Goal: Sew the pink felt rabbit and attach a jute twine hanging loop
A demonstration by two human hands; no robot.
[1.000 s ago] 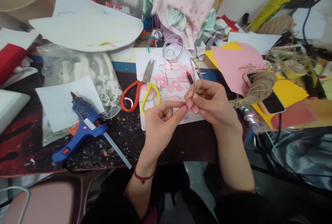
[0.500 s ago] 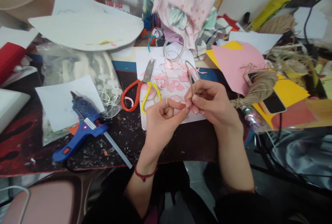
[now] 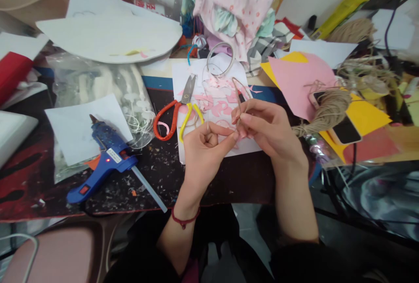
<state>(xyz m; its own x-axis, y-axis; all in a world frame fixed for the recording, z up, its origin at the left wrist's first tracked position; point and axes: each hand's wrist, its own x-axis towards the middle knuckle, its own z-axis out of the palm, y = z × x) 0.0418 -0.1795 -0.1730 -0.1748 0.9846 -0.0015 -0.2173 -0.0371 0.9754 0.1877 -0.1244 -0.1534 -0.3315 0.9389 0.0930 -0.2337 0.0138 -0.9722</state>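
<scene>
Item: one thin brown twine loop (image 3: 238, 97), pinched in the fingers of the right hand (image 3: 270, 130), the nearer; long axis toward eleven o'clock. Left hand (image 3: 204, 150): fingers narrowed at the loop's six o'clock (contents, if any, indiscernible).

I can see a thin, dark-red cord bracelet (image 3: 185, 222) with a small bead-like knob around the person's left wrist (image 3: 189, 202); black fabric sleeves (image 3: 303, 261) cover both arms near the elbows.

Scissors (image 3: 186, 98), partly on paper (image 3: 181, 73), lie between the glue gun (image 3: 113, 152) and twine (image 3: 237, 91).
</scene>
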